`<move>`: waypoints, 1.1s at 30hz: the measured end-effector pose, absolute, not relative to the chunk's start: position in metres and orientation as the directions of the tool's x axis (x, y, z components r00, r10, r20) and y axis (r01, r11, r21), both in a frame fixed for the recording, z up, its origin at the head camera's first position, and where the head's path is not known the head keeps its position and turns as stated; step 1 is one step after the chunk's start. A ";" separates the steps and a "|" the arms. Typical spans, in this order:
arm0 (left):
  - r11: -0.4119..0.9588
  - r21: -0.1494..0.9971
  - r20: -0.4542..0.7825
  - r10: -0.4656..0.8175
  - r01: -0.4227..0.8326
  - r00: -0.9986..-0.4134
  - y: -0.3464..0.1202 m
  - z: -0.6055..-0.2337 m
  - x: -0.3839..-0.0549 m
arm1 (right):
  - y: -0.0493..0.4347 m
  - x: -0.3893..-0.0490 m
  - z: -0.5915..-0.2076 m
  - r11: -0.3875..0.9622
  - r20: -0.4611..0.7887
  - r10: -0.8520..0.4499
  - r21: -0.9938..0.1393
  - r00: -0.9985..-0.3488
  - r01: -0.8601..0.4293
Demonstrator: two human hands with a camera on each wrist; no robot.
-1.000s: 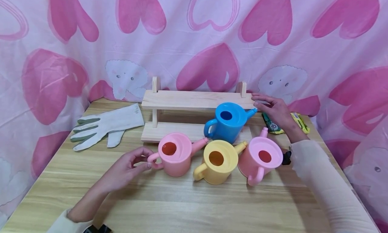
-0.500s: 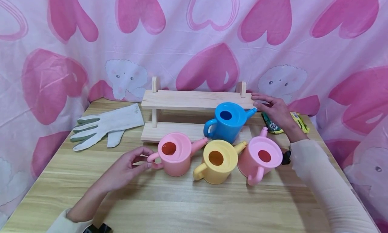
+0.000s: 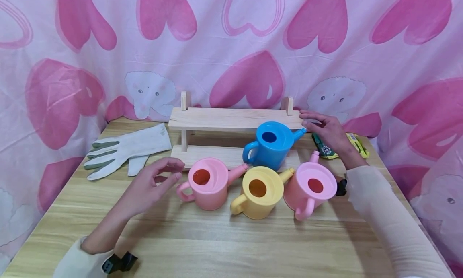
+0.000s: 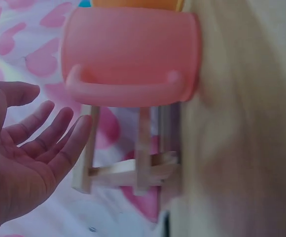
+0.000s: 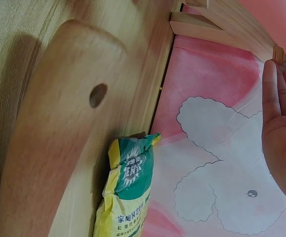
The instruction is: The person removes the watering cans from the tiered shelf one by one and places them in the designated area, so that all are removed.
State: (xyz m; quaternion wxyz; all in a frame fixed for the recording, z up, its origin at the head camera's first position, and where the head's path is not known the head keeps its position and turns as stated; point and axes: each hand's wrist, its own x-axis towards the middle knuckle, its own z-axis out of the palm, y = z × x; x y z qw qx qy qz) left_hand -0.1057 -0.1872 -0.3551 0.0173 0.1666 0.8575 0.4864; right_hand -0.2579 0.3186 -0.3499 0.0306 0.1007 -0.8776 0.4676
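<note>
My left hand [image 3: 148, 185] is held beside the left pink watering can [image 3: 213, 189], fingers slightly bent and apart from its handle. The left wrist view shows that hand [image 4: 34, 158] with nothing in it, below the can's handle [image 4: 123, 94]. At the back, my right hand [image 3: 327, 133] has its fingertips at the right end of the upper board [image 3: 231, 119] of a two-tier wooden shelf. In the right wrist view its fingers [image 5: 271, 94] lie nearly straight against the shelf end. A blue watering can [image 3: 275, 149] stands at the lower board. A yellow watering can [image 3: 258, 197] and another pink watering can [image 3: 312, 185] stand in front.
White gloves with grey-green fingers [image 3: 126, 149] lie at the left. A green and yellow packet [image 3: 356, 145] lies behind the right wrist. The right wrist view also shows a wooden handle with a hole [image 5: 59, 138]. A heart-patterned curtain [image 3: 249, 28] hangs behind the table.
My left hand has let go of the left pink watering can's handle and moved up a little. The right hand and the watering cans have stayed in place.
</note>
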 end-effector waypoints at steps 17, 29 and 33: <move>0.509 0.713 0.254 0.453 0.482 -0.854 -0.148 -0.296 -0.136 | 0.314 -0.258 -0.349 0.536 0.149 -0.152 -0.819 -0.977 -0.208; 0.590 0.665 0.088 0.546 0.457 -0.833 -0.107 -0.279 -0.177 | 0.319 -0.262 -0.353 0.538 0.123 -0.126 -0.825 -0.984 -0.172; 0.591 0.650 0.060 0.586 0.477 -0.808 -0.089 -0.282 -0.190 | 0.323 -0.262 -0.354 0.552 0.126 -0.128 -0.815 -0.984 -0.177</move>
